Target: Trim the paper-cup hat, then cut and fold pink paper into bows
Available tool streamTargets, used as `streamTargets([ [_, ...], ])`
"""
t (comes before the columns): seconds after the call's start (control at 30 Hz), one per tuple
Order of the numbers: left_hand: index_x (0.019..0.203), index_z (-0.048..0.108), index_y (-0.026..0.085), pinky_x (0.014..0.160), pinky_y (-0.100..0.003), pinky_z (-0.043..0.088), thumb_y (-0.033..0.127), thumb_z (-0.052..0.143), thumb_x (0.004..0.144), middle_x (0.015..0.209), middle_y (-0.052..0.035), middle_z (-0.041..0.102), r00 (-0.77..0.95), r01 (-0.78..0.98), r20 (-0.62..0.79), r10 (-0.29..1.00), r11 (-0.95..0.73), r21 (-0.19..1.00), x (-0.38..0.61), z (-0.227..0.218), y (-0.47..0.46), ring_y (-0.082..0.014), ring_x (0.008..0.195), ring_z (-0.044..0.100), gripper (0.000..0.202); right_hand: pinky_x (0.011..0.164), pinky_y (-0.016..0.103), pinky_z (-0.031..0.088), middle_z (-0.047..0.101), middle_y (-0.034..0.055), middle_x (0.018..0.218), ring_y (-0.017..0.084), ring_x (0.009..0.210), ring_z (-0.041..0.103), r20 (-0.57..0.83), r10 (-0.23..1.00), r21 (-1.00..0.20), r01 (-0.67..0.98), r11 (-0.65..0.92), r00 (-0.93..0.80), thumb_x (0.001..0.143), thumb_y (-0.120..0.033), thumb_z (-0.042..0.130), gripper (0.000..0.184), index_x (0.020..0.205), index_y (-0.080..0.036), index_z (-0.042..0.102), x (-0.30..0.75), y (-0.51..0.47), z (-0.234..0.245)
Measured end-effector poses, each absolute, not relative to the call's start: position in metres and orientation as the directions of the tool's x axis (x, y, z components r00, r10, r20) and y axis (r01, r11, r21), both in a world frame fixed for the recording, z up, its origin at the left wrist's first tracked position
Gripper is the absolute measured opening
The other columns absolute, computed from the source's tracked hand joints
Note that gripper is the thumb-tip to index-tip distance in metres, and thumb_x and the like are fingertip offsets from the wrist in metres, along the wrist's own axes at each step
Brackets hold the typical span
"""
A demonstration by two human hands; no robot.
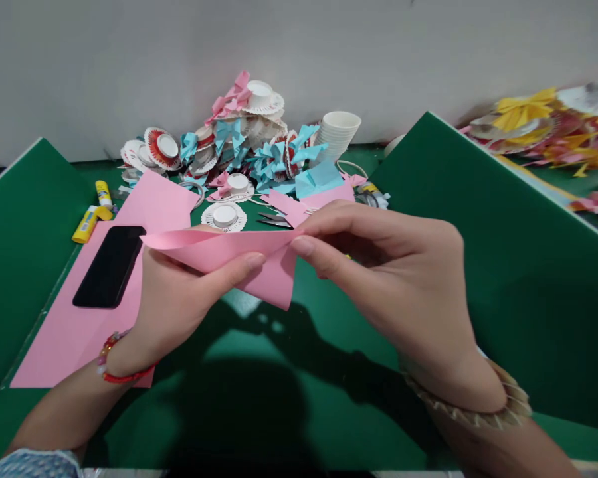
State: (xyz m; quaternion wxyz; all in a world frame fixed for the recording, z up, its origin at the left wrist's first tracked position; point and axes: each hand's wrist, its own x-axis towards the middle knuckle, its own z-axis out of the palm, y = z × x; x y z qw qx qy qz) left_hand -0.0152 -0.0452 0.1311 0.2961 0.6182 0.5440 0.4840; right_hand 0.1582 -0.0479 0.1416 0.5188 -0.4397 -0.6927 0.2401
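A sheet of pink paper (pixel 219 251), bent over on itself, is held above the green table between both hands. My left hand (pixel 179 292) grips it from the left, thumb on the near face and the other fingers mostly hidden behind it. At the paper's right corner, my right hand (pixel 393 265) pinches the edge between thumb and forefinger. A black phone (pixel 110 267) lies left of my left hand, on top of larger pink sheets (pixel 54 345). Just behind the held paper are scissors (pixel 275 220), partly covered.
Paper bows and cut cups (pixel 224 149) are heaped at the back, beside stacked white paper cups (pixel 337 136). Glue sticks (pixel 86 226) stand left. Green panels (pixel 503 265) flank both sides. Yellow and pink paper pieces (pixel 543 126) lie beyond the right panel.
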Motion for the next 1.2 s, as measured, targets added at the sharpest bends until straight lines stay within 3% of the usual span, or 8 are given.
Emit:
streamTargets([
  [0.27,0.068,0.068,0.019,0.05,-0.024,0.049,0.036,0.076,0.063,0.065,0.0013,0.065,-0.055,0.438,0.275,0.96,-0.224,0.871,-0.0151,0.1341,-0.0459,-0.0133,0.059,0.058,0.02,0.049,0.02,0.046,0.066,-0.003,0.066,0.008,0.057,0.057,0.525,0.85,-0.774,0.39,0.499,-0.046,0.078,-0.017,0.065,0.009,0.069,-0.02,0.066,0.1588,-0.049,0.1426],
  [1.2,0.062,0.063,0.017,0.048,-0.02,0.043,0.037,0.077,0.062,0.059,0.0023,0.06,-0.059,0.387,0.215,0.975,-0.176,0.905,-0.0132,0.1363,-0.0468,-0.0102,0.056,0.052,0.024,0.051,0.022,0.045,0.066,-0.0025,0.066,0.009,0.058,0.056,0.516,0.856,-0.777,0.404,0.483,-0.031,0.077,-0.016,0.064,0.01,0.067,-0.02,0.066,0.159,-0.0492,0.1425],
])
